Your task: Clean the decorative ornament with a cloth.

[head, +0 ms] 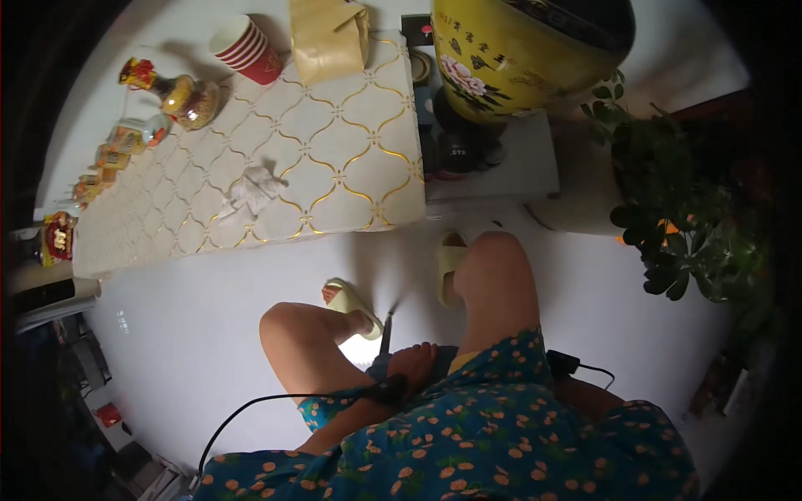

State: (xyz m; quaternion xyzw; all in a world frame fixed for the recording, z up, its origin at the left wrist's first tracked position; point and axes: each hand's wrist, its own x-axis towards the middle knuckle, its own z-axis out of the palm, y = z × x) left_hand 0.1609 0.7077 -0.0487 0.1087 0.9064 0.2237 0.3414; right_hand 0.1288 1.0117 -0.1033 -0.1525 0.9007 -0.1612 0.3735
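Note:
My left hand (411, 366) rests between my thighs with its fingers bent, against the dark grey edge of a seat (446, 362). Whether anything is inside its fingers is hidden. Around that wrist is a black device (390, 389) with a cable running left. My right forearm (586, 397) shows at my side with another black device (562, 363) near the wrist; the right hand itself is out of view. Ahead of my knees stands a table covered by a white and gold patterned tablecloth (338, 144). A crumpled tissue (254, 191) lies on it.
Stacked paper cups (247, 50), a brown paper bag (329, 41) and a decorated glass bottle (188, 100) stand along the table's far side. To the right are a yellow flowered pot (495, 69) and a leafy plant (683, 238). A dark seat leg (387, 332) angles toward the floor.

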